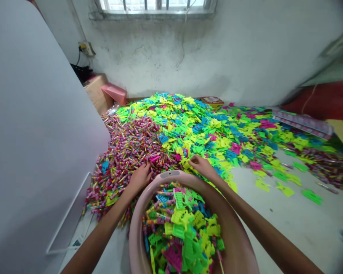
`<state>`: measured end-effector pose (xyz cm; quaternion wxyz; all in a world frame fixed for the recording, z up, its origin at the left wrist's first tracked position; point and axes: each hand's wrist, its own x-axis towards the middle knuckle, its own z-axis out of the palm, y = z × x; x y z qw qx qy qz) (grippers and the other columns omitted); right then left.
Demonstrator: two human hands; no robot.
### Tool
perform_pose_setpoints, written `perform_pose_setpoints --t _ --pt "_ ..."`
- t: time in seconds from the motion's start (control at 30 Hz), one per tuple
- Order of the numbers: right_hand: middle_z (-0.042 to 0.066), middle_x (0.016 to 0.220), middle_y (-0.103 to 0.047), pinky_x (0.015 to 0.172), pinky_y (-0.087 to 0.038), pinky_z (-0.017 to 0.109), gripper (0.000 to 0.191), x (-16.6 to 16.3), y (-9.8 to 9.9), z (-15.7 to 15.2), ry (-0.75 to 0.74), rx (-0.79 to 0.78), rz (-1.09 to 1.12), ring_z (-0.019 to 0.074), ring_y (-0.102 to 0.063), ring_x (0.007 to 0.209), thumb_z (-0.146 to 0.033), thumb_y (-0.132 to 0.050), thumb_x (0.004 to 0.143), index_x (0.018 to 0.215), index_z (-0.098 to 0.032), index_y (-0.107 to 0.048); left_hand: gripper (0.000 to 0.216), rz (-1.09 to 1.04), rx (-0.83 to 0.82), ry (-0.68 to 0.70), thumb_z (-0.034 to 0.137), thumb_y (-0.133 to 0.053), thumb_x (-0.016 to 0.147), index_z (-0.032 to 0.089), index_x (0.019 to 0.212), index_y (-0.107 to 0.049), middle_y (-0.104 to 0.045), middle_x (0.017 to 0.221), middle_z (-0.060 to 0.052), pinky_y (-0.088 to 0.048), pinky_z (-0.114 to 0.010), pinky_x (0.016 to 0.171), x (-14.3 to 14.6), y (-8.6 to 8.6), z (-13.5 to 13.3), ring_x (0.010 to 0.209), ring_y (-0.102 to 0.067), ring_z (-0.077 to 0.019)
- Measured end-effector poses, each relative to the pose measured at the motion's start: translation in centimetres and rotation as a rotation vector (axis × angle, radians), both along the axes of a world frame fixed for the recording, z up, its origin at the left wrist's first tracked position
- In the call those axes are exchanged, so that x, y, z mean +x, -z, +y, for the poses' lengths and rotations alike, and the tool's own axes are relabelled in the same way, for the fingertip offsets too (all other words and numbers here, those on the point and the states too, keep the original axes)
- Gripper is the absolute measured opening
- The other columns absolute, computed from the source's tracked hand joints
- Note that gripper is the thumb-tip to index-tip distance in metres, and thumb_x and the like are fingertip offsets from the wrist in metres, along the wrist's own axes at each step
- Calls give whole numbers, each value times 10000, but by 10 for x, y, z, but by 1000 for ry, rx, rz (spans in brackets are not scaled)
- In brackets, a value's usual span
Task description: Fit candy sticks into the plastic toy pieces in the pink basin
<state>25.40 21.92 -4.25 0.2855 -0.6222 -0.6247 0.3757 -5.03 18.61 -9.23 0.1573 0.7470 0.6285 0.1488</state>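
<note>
Plastic pieces (pixel 185 118), pale floor (pixel 305 224), scuffed wall (pixel 148 61), barred window (pixel 153 5)

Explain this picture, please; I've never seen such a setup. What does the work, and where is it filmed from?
There's no machine: these are a person's own bare hands, seen by one camera worn on the head, looking forward and down. The left hand is at a heap of pinkish sticks; the right hand is at brightly coloured flat plastic pieces. Both kinds lie on the pale floor. Nearest the camera, a pink tub contains a mix of both. Whether either hand grips anything, I cannot tell.
</note>
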Motion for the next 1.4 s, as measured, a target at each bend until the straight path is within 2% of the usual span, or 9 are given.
perform_pose_setpoints --t 0.23,0.37,0.47,0.6,0.67,0.8,1.07,1.23,1.4 --pt "31 992 -722 772 -606 315 427 -13 -34 -54 109 -37 529 188 -740 831 -413 -695 856 1229 -242 -574 185 -278 125 -77 322 -621 962 143 990 -656 -698 967 -67 -565 -377 821 -15 -23 -4 874 -671 -193" --pt "20 972 -752 805 -617 355 449 -33 -52 -91 106 -166 822 215 -761 849 -354 -788 784 1171 -266 -579 239 -492 261 -187 385 -500 1006 178 1044 -614 -716 985 -83 -552 -324 781 2 -64 -42 904 -695 -214" --pt "18 961 -760 870 -604 394 347 -52 -64 -108 1 -257 980 242 -743 941 -268 -842 731 992 -247 -613 233 -720 252 -129 388 -514 1010 209 1068 -652 -725 933 -39 -541 -272 761 28 -97 -83 873 -704 -188" --pt "24 1037 -734 856 -582 372 219 -72 -79 -125 -145 -178 738 253 -688 1014 -327 -800 797 956 -246 -673 162 -876 259 48 303 -591 990 265 1065 -730 -723 1012 -21 -506 -248 851 55 -123 -120 952 -672 -164" --pt "36 1067 -730 853 -565 358 293 -75 -82 -131 -121 -106 590 255 -680 1010 -385 -785 810 1052 -247 -697 177 -865 255 95 275 -594 990 277 1102 -731 -715 1076 -27 -492 -255 906 60 -126 -126 1013 -660 -166" --pt "60 1057 -746 768 -570 379 494 -71 -83 -139 -90 -116 463 241 -715 801 -501 -746 830 1245 -244 -668 211 -1002 142 12 321 -648 958 268 1161 -677 -704 1063 -30 -537 -242 836 55 -124 -125 974 -674 -165" --pt "55 1161 -724 740 -597 307 350 -67 -101 -151 -210 66 335 245 -704 976 -489 -630 944 1192 -259 -721 193 -1102 39 -81 398 -719 898 226 981 -740 -704 847 5 -500 -156 523 47 -133 -122 621 -618 -89" --pt "54 1123 -747 885 -569 337 289 -69 -104 -155 -216 214 215 266 -688 1088 -445 -621 964 1151 -256 -735 198 -1122 -17 -22 395 -686 921 210 964 -740 -674 729 11 -508 -173 477 44 -138 -123 541 -588 -92" --pt "75 998 -770 897 -564 400 264 -72 -101 -158 -162 261 129 278 -726 964 -430 -607 968 1090 -232 -731 156 -1101 53 -27 357 -721 899 211 954 -721 -693 790 0 -503 -174 476 45 -135 -125 552 -595 -92"
